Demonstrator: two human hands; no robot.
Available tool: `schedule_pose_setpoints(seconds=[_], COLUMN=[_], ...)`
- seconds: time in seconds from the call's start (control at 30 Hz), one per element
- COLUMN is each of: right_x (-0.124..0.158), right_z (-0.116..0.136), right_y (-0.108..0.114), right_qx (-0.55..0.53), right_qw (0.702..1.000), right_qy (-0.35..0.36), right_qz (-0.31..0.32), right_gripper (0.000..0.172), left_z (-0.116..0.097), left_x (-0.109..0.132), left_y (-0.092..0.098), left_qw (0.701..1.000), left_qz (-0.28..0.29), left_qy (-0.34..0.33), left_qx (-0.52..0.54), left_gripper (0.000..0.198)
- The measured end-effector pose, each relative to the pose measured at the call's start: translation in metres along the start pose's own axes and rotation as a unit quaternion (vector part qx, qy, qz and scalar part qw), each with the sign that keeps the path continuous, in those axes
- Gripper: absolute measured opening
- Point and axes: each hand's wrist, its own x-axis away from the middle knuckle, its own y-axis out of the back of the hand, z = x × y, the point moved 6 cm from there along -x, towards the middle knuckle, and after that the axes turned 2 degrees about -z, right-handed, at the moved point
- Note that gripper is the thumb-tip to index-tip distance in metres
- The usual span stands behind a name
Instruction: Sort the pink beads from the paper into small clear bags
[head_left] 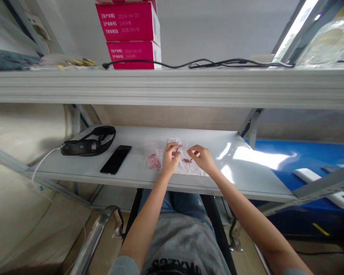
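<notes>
My left hand (171,157) is over the white tabletop with its fingers curled and thumb forward. Something small and pinkish shows near its fingers, too small to name. Facing it, my right hand (203,158) pinches thumb and forefinger together, and whatever is between the tips is too small to make out. Below and between the hands, several small reddish beads (187,160) lie on a crumpled white tissue (190,169). Left of my left hand are small clear zip bags with pink beads (154,162). A small clear packet (173,140) lies just beyond my left fingers.
A black phone (116,159) and a black head strap device (87,145) with a white cable lie on the table (137,133) at left. Above runs a shelf edge (172,88) bearing red boxes (129,23) and a black cable (218,63). A metal armrest (94,236) is at lower left.
</notes>
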Motion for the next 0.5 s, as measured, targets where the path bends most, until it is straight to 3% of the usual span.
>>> schedule_pose_setpoints(seconds=[0.23, 0.5], right_x=[-0.005, -0.003], right_z=[-0.021, -0.019], right_y=[0.002, -0.011], right_qx=[-0.215, -0.285], right_qw=[0.972, 0.951], right_qy=[-0.079, -0.118], right_qz=[-0.05, 0.027], right_gripper=[0.021, 0.032], left_z=[0.021, 0.014], left_x=[-0.004, 0.004], left_y=[0.001, -0.007], left_qw=[0.99, 0.983], left_qz=[-0.025, 0.002], left_qy=[0.083, 0.12], left_qx=[0.115, 0.141], left_gripper=[0.032, 0.038])
